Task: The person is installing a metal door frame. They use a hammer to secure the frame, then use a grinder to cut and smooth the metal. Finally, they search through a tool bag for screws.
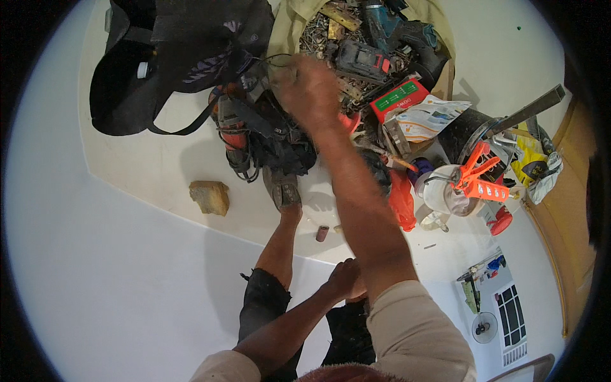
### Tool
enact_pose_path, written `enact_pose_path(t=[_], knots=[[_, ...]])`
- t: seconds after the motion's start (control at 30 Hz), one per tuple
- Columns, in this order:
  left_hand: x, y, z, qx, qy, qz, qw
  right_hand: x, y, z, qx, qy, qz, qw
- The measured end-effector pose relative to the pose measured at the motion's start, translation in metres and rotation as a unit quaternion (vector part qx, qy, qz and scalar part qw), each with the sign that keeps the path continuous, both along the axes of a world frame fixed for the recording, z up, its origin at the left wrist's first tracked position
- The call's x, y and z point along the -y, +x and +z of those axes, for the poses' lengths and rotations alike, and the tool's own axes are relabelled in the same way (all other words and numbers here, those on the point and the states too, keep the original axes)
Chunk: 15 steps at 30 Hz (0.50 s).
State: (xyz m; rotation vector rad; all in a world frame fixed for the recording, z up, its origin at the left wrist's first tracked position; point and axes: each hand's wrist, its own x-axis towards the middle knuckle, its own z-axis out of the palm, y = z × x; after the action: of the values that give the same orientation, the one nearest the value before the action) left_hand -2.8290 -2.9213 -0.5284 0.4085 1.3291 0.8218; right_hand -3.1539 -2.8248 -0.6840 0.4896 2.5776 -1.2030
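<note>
My right hand [309,89] is raised at the edge of a tool sack, blurred by motion, its fingers curled. A thin dark cord [277,58] loops out from these fingers toward a black bag [210,54]. Below the hand lies a heap of dark straps and an orange-and-black cable bundle [234,137]. My left hand [347,278] is closed in front of my knees, partly covered by my right arm; what it holds, if anything, is hidden. In the sack [284,28] are loose screws, a black battery pack [363,62] and a teal power tool [382,25].
A red-and-green box [399,99] and printed papers lie right of the sack. Beyond them stand a bucket [468,130], a white tub [439,194] and an orange caulking gun [480,181]. A stone-like block [210,197] and a small cylinder [322,233] lie near my foot.
</note>
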Motion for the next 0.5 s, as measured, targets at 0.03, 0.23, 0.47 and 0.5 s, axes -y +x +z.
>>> enact_pose_path(t=[0.03, 0.23, 0.47, 0.5], knots=[[-0.003, -0.002, 0.001, 0.023, -0.032, -0.030, 0.999, -0.026, -0.005, -0.002, -0.063, 0.141, 0.018, 0.988], [-0.008, -0.015, 0.009, 0.052, -0.058, -0.012, 0.997, -0.110, -0.013, -0.044, 0.024, 0.439, 0.186, 0.879], [-0.008, -0.024, 0.009, 0.045, -0.053, -0.022, 0.997, -0.089, 0.015, -0.008, 0.045, 0.333, 0.120, 0.934], [-0.008, -0.022, 0.009, 0.058, -0.060, -0.032, 0.996, -0.080, 0.022, 0.004, 0.010, 0.323, 0.095, 0.942]])
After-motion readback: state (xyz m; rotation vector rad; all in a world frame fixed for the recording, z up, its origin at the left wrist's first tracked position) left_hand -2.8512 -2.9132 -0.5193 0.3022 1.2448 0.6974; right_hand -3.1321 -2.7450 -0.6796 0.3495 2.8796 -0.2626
